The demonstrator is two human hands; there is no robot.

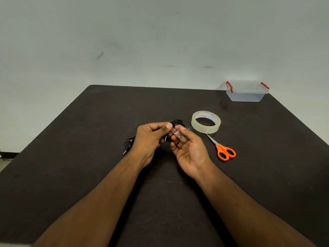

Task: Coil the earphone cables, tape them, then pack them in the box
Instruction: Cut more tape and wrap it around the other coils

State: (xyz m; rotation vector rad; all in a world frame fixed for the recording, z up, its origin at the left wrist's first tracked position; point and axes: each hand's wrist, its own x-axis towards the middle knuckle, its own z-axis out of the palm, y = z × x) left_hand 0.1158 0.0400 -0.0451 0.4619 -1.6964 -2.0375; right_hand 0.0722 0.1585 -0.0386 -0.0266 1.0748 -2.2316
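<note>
Taping the coiled earphone cable [178, 122] over the bench [89, 122].
I see my left hand [148, 138] gripping the coil, right hand [188, 148] fingers pinching clear tape piece [177, 133] against it.

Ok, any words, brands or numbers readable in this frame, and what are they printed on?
Tape roll: red print repeated round the inner core, seen upside down and too blurred to read.
Scissors, box, earphone cable: no text visible.

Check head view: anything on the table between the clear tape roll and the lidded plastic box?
Nothing: in the head view the stretch between the clear tape roll and the clear red-latched plastic box is bare dark tabletop.
</note>
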